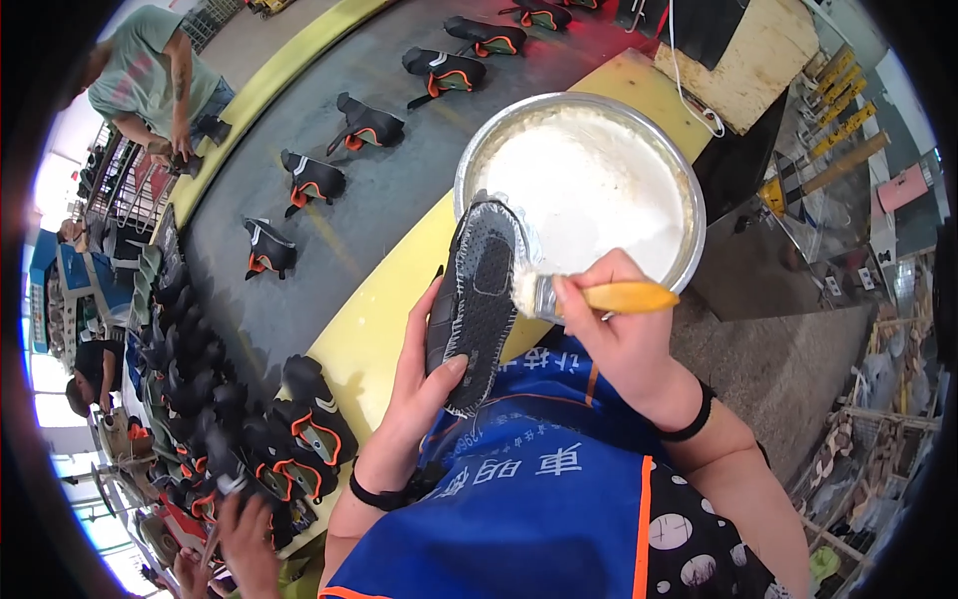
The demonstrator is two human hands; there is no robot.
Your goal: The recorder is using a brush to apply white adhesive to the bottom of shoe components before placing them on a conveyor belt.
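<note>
My left hand point(417, 384) grips a black shoe sole point(475, 299) from below, holding it tilted with its textured inner face up and a whitish edge. My right hand point(624, 329) holds a brush with a yellow handle point(627, 297); its white bristles point(526, 290) touch the sole's right rim. Just behind the sole stands a round metal basin point(477, 152) filled with white glue point(589, 190).
A grey conveyor belt point(369, 200) with yellow borders carries several black-and-orange shoe uppers point(312, 178). More uppers are piled at lower left point(289, 439). A person in a green shirt point(150, 75) works at upper left; another person's hand point(244, 534) shows at the bottom left.
</note>
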